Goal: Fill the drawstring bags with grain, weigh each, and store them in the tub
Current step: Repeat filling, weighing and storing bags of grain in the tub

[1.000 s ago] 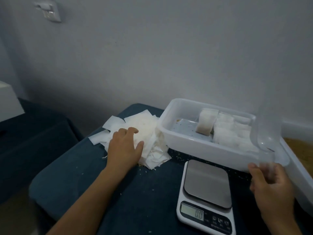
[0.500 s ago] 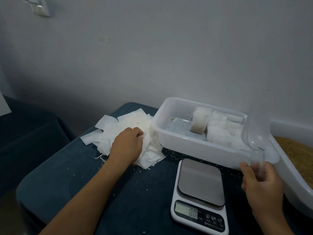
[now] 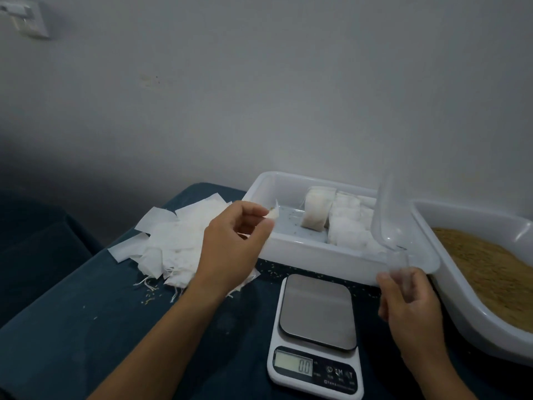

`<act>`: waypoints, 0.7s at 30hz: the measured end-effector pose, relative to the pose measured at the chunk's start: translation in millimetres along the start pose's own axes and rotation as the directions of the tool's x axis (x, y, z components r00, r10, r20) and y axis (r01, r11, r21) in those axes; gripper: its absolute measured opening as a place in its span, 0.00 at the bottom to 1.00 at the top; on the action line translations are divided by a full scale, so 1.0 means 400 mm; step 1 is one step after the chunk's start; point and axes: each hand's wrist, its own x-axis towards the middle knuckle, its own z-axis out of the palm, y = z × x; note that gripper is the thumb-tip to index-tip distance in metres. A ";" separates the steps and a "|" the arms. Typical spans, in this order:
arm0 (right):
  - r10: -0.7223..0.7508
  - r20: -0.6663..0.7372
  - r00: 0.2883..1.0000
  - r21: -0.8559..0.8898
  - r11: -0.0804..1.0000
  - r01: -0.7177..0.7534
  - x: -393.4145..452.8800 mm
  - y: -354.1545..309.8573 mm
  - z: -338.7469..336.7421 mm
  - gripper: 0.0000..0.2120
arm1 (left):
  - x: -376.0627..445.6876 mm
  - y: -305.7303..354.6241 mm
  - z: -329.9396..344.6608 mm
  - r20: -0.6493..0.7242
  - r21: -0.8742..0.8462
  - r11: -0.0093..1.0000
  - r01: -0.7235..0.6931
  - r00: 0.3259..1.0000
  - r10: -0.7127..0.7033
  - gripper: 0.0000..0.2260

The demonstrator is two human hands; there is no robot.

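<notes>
My left hand (image 3: pixel 230 249) is raised above the pile of empty white drawstring bags (image 3: pixel 173 243) and pinches one small empty bag (image 3: pixel 272 212) between thumb and fingers. My right hand (image 3: pixel 409 298) grips the handle of a clear plastic scoop (image 3: pixel 388 215), held upright over the white tub (image 3: pixel 302 255). Several filled bags (image 3: pixel 346 223) stand in the tub's right half. A second white tub (image 3: pixel 467 321) at the right holds brown grain (image 3: pixel 484 264). The digital scale (image 3: pixel 317 336) sits in front with a bare platform and a zero reading.
Everything rests on a dark blue cloth-covered table (image 3: pixel 101 327), with loose grains scattered near the scale and the pile. A grey wall rises right behind the tubs. A wall switch (image 3: pixel 26 18) is at the upper left.
My left hand has lifted off the pile, taking one empty bag up toward the tub. My right hand still holds the scoop in about the same place.
</notes>
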 end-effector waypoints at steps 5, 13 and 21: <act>-0.007 0.109 0.994 0.060 0.998 0.001 -0.008 -0.028 0.001 0.09 | -0.054 0.050 0.141 0.185 -0.102 0.993 -0.052 0.980 0.071 0.06; 0.046 0.136 0.990 0.106 0.992 -0.061 -0.033 -0.069 0.025 0.26 | -0.150 0.007 0.279 0.326 -0.009 0.961 -0.278 0.907 0.266 0.07; 0.062 0.126 0.990 0.246 0.965 -0.092 -0.033 -0.061 0.024 0.08 | -0.166 -0.002 0.263 0.307 -0.012 0.968 -0.250 0.921 0.242 0.11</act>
